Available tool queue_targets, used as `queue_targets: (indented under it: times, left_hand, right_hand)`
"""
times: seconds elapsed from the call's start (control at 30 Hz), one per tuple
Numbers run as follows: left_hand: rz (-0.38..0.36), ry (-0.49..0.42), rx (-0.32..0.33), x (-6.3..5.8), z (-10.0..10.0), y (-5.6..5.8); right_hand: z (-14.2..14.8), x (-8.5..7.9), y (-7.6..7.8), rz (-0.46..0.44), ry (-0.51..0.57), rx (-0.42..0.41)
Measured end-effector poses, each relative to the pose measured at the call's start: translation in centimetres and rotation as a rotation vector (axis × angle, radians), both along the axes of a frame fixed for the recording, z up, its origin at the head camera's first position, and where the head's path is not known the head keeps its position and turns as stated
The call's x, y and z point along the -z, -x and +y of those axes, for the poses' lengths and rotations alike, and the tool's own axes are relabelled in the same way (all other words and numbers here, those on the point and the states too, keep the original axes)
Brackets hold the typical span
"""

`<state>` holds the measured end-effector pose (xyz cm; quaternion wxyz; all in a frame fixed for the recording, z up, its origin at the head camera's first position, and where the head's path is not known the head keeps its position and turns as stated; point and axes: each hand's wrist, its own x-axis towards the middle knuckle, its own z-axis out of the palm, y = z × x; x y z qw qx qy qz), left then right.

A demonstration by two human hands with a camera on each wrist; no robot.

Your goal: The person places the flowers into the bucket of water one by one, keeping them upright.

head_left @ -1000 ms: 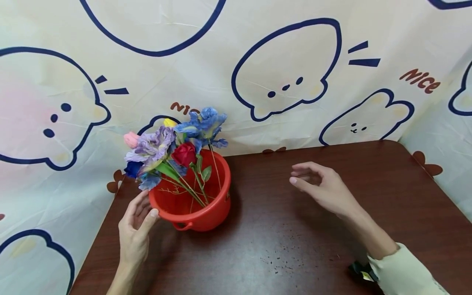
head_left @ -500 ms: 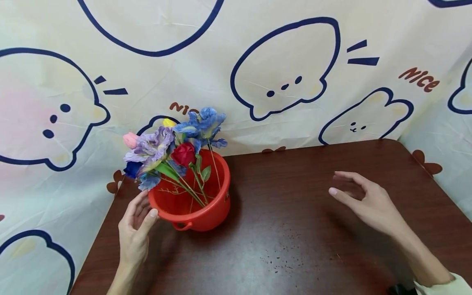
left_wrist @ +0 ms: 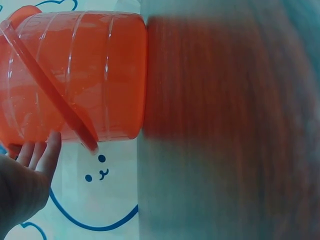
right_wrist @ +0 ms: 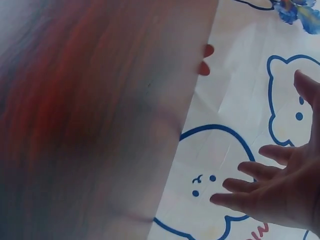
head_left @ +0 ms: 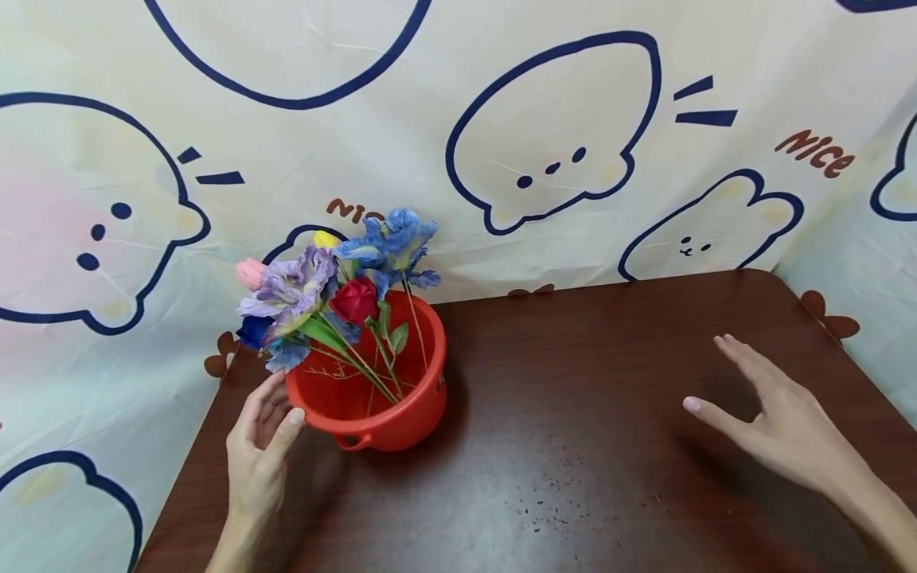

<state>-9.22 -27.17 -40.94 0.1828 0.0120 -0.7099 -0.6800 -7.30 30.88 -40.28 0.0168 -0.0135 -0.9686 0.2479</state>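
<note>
A red plastic bucket (head_left: 401, 426) stands on the dark table at the left, with artificial flowers leaning in it. Among them are a red rose (head_left: 354, 301), a lilac bloom (head_left: 294, 282), a blue bloom (head_left: 394, 247) and a pink tulip (head_left: 251, 273). My left hand (head_left: 254, 461) rests against the bucket's left side, thumb at the rim. The left wrist view shows its extended fingers (left_wrist: 48, 155) touching the bucket wall below the slanting handle (left_wrist: 55, 95). Over the right of the table hovers my right hand (head_left: 788, 426), fingers extended, thumb spread, holding nothing.
Small dark crumbs (head_left: 544, 509) lie on the brown wooden table (head_left: 573, 358) near the front middle. A pale cloth backdrop (head_left: 344, 151) with cartoon outlines hangs behind the table and along its sides.
My right hand has moved right, away from the bucket, and its thumb and fingers have spread apart. The left hand, bucket and flowers stay where they were.
</note>
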Motion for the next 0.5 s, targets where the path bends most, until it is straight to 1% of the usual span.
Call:
queue_targets:
  times: [0.07,0.17,0.23,0.27,0.33,0.4,0.5]
  left_hand:
    - [-0.004,0.020,-0.013,-0.1,-0.1,0.0]
    - [-0.024,0.071,-0.024,-0.2,-0.3,-0.1]
    - [-0.047,0.168,-0.042,-0.4,-0.6,-0.2]
    - [-0.060,0.228,-0.046,-0.5,-0.8,-0.3]
    - [-0.087,0.381,-0.063,-0.7,-1.4,-0.6]
    - [-0.117,0.581,-0.087,-1.1,-2.1,-1.1]
    - [-0.179,0.866,-0.070,-1.6,-3.3,-1.7]
  right_hand:
    - [0.3,0.3,-0.2,0.021,-0.006,-0.013]
    - [0.6,0.8,-0.2,0.057,-0.055,-0.023]
    - [0.6,1.0,-0.2,0.075,-0.119,-0.023]
    - [0.5,1.2,-0.1,0.081,-0.161,-0.021]
    - [0.4,1.3,0.0,0.083,-0.231,-0.017]
    - [0.4,1.4,0.0,0.076,-0.281,-0.019]
    - [0.4,1.5,-0.2,0.065,-0.318,-0.016]
